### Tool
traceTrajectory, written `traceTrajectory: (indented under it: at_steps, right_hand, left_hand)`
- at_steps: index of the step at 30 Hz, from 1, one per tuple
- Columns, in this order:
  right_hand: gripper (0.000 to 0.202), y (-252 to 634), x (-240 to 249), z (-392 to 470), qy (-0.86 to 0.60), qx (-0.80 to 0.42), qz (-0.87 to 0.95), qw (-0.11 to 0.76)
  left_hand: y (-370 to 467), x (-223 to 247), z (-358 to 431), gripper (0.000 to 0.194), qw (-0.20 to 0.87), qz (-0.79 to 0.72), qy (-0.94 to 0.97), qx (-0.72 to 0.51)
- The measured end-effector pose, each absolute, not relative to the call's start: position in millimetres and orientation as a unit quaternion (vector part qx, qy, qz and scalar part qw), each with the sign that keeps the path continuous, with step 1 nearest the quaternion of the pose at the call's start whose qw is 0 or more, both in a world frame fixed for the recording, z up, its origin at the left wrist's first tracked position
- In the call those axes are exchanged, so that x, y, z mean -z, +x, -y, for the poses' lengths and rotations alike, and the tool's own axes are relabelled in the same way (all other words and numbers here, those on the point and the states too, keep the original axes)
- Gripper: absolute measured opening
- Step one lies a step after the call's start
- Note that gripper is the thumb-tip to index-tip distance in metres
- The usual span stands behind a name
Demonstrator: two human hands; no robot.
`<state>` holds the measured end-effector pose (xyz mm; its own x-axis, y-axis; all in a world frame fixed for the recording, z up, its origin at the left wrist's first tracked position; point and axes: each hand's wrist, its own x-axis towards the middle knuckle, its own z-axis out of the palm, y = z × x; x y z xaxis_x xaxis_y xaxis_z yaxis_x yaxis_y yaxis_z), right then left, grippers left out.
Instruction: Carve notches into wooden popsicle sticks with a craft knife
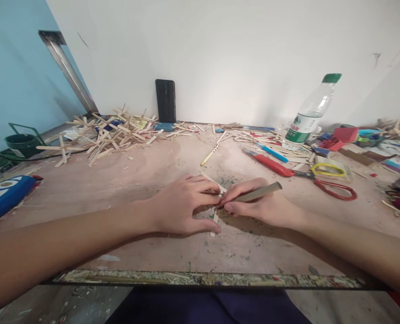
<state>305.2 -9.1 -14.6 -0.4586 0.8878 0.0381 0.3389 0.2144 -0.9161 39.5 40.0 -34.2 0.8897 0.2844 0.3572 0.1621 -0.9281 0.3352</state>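
Note:
A pale craft stick with a rounded end lies on the wooden table in front of me. My left hand rests palm down over it, fingers spread, thumb and fingertips on or beside the stick. Another light stick slants out beyond my fingers, partly covered by them. My right hand is closed in a pen-like grip on a slim olive-grey tool. The tool's dark tip points down at the stick, close to my left fingertips; its exact kind cannot be made out. Small dark-green crumbs are scattered around the stick.
A heap of craft sticks lies back left near a dark phone leaning on the wall. To the right are a red-handled utility knife, scissors, a blue pen and a water bottle. Debris lines the front edge.

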Motion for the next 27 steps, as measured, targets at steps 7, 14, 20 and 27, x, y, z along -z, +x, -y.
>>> traceTrajectory:
  at_steps: [7,14,20,27]
  right_hand:
    - [0.022,304.0,13.0,10.9,-0.429,-0.457,0.721,0.294]
    - [0.023,304.9,12.7,11.1,-0.431,-0.452,0.726,0.289]
    - [0.025,305.6,13.5,9.9,-0.427,-0.451,0.729,0.287]
    - [0.021,305.3,13.6,10.1,-0.426,-0.446,0.732,0.288]
  left_hand:
    - [40.6,36.4,-40.9,0.053,0.152,-0.107,0.957,-0.221]
    - [40.9,37.8,-41.5,0.051,0.159,-0.105,0.956,-0.224]
    - [40.3,37.7,-41.7,0.052,0.148,-0.108,0.958,-0.22]
    - [40.3,37.3,-41.8,0.053,0.151,-0.109,0.958,-0.219]
